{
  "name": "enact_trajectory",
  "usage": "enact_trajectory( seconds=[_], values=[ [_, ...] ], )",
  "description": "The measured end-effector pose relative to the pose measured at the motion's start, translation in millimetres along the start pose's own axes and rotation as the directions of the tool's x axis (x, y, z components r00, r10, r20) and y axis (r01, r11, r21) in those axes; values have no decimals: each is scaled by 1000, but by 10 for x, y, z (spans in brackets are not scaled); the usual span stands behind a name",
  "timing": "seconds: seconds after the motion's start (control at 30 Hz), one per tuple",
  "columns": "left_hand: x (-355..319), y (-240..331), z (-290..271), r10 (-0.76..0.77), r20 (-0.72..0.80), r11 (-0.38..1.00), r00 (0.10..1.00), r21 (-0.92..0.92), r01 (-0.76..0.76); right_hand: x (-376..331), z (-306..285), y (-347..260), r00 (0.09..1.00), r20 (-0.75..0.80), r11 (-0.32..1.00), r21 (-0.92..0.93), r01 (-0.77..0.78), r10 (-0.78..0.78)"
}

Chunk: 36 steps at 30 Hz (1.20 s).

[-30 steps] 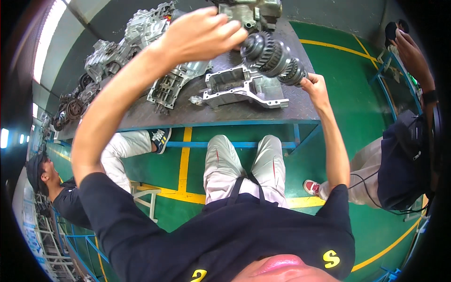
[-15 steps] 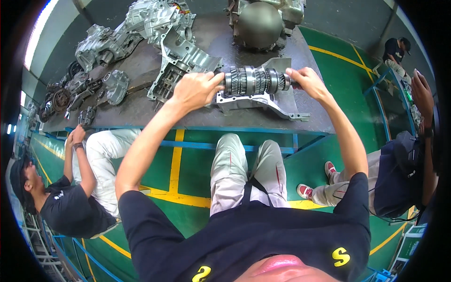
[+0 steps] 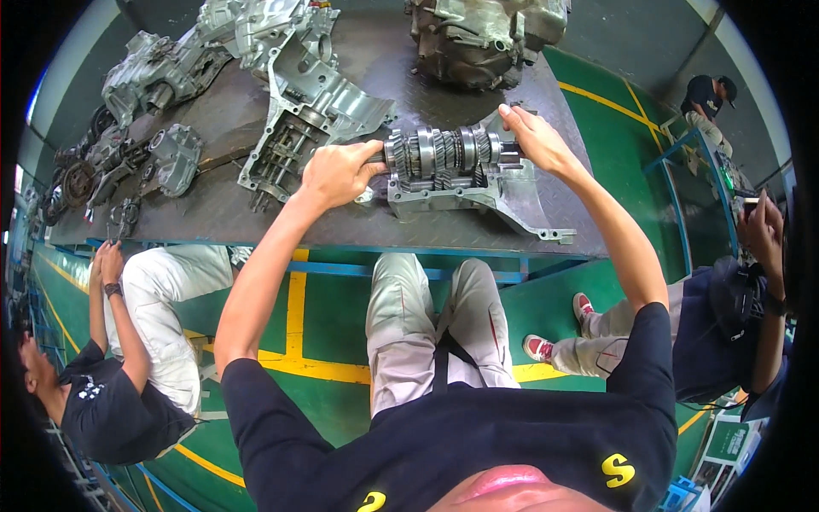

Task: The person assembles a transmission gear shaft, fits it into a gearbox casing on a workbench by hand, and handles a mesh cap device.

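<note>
Gear shaft (image 3: 444,155): one steel shaft carrying a row of toothed gears, held level and lying left to right just above a grey cast housing plate (image 3: 478,200) near the front edge of the surface (image 3: 213,205) (whether shaft and plate touch cannot be told from this view).

Left hand (image 3: 337,173): fingers curled shut around the left end of the shaft, grip pressed tight on it, forearm reaching up from the lower edge.

Right hand (image 3: 533,136): grip closed on the right end of the shaft, fingertips over its top, thumb side hidden behind the metal.

Open gearbox casing (image 3: 299,128): light alloy, lying just left of the left hand, its inner gears showing at the lower end.

Large transmission housing (image 3: 486,38): dark grey, at the far side of the surface, well apart from both hands.

Further casings and small parts (image 3: 162,77): spread along the far left of the surface.

Seated person (image 3: 111,375): dark shirt, light trousers, at the left below the surface, both hands raised to its edge.

Second person (image 3: 734,333): dark shirt, at the right, red shoes on the green floor (image 3: 333,307) with yellow lines
</note>
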<state>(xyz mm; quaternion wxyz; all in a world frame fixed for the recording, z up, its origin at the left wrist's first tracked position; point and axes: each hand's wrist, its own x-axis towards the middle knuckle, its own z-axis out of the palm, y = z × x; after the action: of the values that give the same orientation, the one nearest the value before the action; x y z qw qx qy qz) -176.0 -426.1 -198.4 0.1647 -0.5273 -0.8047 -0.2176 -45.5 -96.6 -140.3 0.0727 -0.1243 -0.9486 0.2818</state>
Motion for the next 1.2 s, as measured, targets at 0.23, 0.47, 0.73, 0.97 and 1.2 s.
enact_trajectory(
  seconds=[0.23,0.47,0.73,0.97,1.2],
  values=[
    [34,-60,147,-80,111,991,991,-98,91,-9,56,97,998,47,997,-71,-33,36],
    [36,-85,230,-93,111,984,989,-142,109,-49,19,-30,992,57,976,-192,-103,116],
    [70,-93,248,-124,159,978,979,-150,148,-3,18,-53,982,66,959,-236,-158,178],
    [22,-115,321,-92,71,972,993,-211,105,69,79,-1,992,25,971,-205,-120,128],
    [-21,-98,247,-126,100,970,987,-194,144,59,222,48,991,65,975,-200,-100,115]
  ],
)
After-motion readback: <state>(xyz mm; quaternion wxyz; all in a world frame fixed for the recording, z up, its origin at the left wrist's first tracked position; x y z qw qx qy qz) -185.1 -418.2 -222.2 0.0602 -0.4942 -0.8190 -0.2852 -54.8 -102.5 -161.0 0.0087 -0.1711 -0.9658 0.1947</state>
